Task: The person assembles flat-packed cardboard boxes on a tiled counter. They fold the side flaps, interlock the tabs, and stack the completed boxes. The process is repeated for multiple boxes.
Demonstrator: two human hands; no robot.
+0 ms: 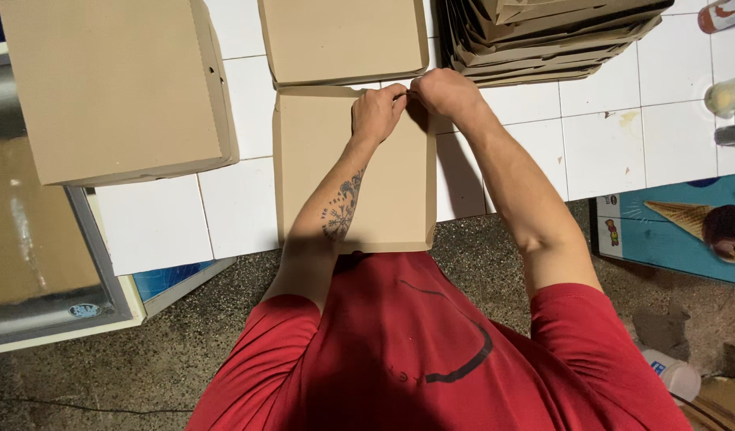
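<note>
An open brown cardboard box lies flat on the white tiled counter in front of me, its lid part folded up at the far end. My left hand and my right hand meet at the box's far right corner, at the hinge between tray and lid. Both pinch a small cardboard flap there, fingers closed on it. My forearms cross over the right half of the tray.
A closed stack of folded boxes stands at the left. A pile of flat unfolded cardboard blanks sits at the far right. Bottles stand at the right edge. A freezer lid with an ice cream picture is lower right.
</note>
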